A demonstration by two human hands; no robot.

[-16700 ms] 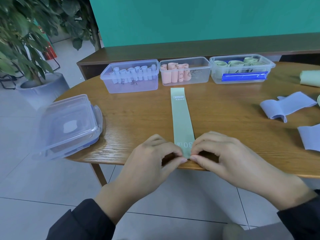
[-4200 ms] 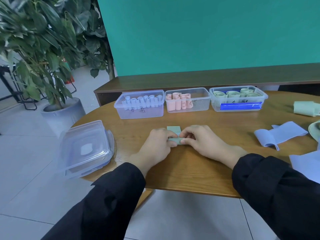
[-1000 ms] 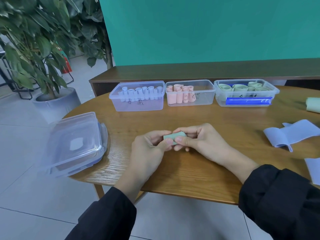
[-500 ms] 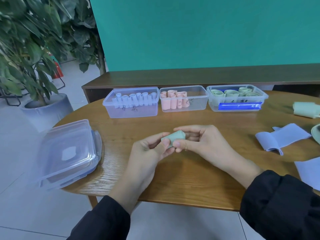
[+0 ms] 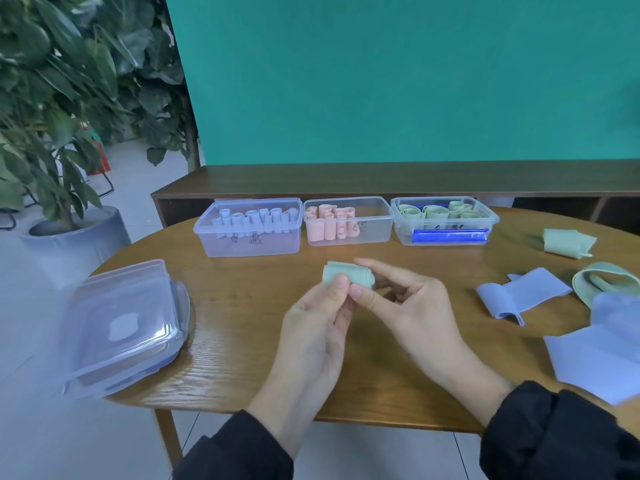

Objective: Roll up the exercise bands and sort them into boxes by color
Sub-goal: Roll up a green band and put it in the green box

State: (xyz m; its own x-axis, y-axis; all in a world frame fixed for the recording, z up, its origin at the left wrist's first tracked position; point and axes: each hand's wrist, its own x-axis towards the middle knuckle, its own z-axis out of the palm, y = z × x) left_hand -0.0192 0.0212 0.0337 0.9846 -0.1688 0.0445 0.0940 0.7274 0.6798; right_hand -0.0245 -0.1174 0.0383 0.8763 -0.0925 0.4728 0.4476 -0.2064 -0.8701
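Above the middle of the oval wooden table, both hands hold one small rolled pale green exercise band, lifted a little from the wood. The left hand comes from below, and its thumb presses on the near face of the roll. The right hand pinches the right end of the same roll between thumb and forefinger, while its other fingers are curled loosely behind. Both arms wear dark sleeves.

At the far edge of the table, three clear plastic boxes stand in a row, just beside each other. The left clear box contains pale blue rolled bands standing upright. The middle clear box contains pink rolled bands, all gathered in its left part. The right clear box contains pale green rolled bands, and a blue strip shows on its front wall.

On the left side of the table lies a pile of clear plastic lids with blue edges, partly hanging over the table edge. On the right side, well apart from the hands, lie the bands which are not rolled: a folded pale green band near the far edge, a flat pale blue band with one end curled, a loose pale green loop beside it, and a wide pale blue band at the near right edge.

Behind the table runs a dark wooden bench in front of a teal wall. A large green plant in a grey pot stands on the tiled floor at the left.
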